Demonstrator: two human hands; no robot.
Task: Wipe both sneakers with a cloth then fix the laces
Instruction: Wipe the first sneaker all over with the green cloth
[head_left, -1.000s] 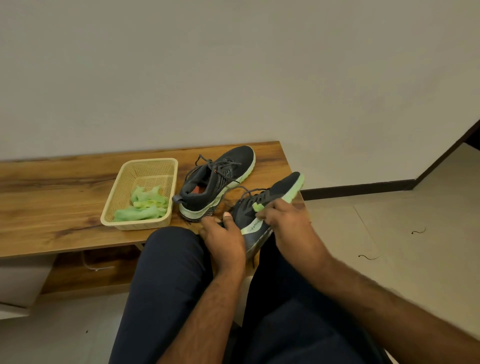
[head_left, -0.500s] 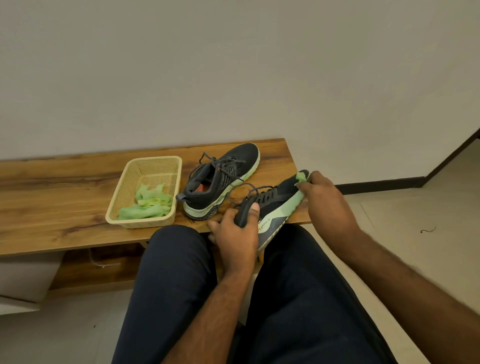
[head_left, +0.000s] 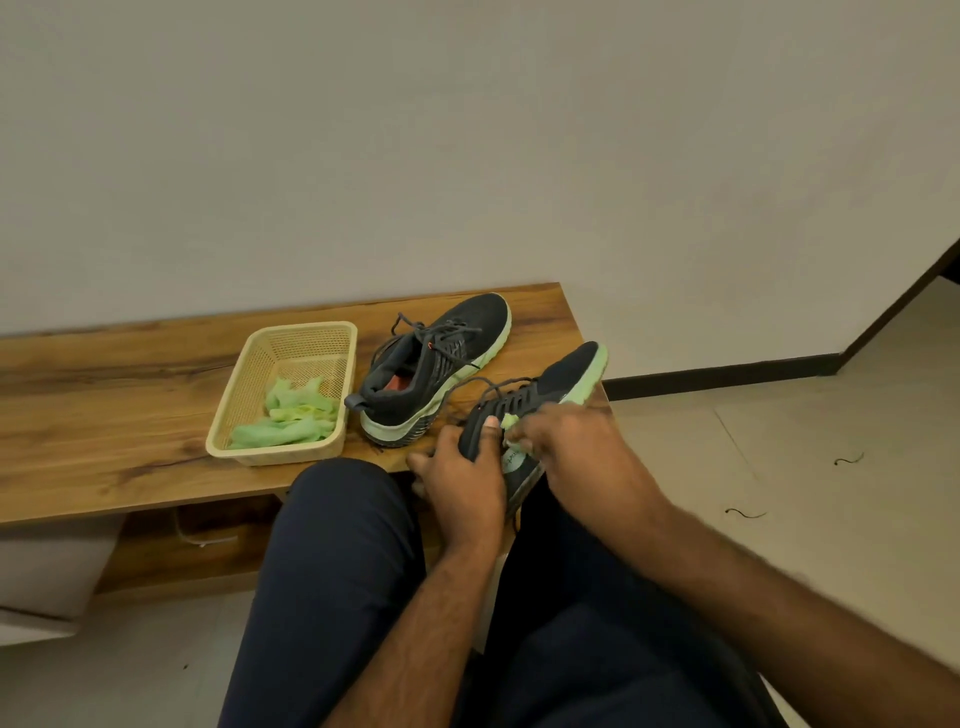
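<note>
Plain off-white wall (head_left: 467, 156) backs a low wooden bench (head_left: 104, 415), with pale floor tiles (head_left: 779, 467) and a dark skirting board (head_left: 727, 375) to the right. From my remote station I record two dark grey sneakers with pale green soles. One sneaker on the bench (head_left: 434, 371) stands upright on its sole just right of a cream plastic basket (head_left: 244, 395), heel toward the camera, its laces (head_left: 415, 332) loose and spilling over the collar. Inside the basket lie crumpled green cloths (head_left: 291, 421). The held sneaker (head_left: 550, 389) is tilted, toe pointing away and to the right over the bench's near right corner, heel end down toward the person's lap. My left hand (head_left: 462, 480) is clasped around its heel and collar, thumb pressed on the upper edge of the opening. My right hand (head_left: 582, 447) is closed over a small green cloth (head_left: 509, 420), of which only a scrap shows between the fingers, and presses it against the sneaker's side near the lace area; the hand is blurred, so I cannot tell the exact finger placement. Dark trousers (head_left: 337, 571) fill the lower frame, both knees under the hands. Two small dark curled scraps (head_left: 745, 513) lie on the tiles at right.
</note>
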